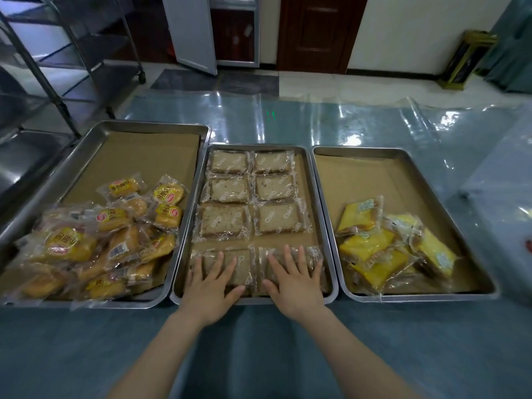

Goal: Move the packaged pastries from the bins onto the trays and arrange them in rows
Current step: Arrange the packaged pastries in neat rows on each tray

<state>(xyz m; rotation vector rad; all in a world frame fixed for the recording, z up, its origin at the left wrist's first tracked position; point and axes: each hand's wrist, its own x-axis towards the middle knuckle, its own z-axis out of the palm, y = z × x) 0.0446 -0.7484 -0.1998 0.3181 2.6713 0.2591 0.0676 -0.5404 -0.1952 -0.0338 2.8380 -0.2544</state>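
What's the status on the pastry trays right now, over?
Left hand, right hand open, flat on nearest cake packs. Middle tray: eight packs, four rows of two. Bun packs left, yellow packs right, heaped loose. Nothing blocking.

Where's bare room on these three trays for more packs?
Bare paper: the left tray's far half, beyond the bun pile; the right tray's far half, beyond the cake packs. The middle tray is crowded with brown slice packs, left hand and right hand flat on the nearest two.

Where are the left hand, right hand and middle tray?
left hand (207,286): head view, back of the hand.
right hand (296,283): head view, back of the hand.
middle tray (259,146): head view, far rim.
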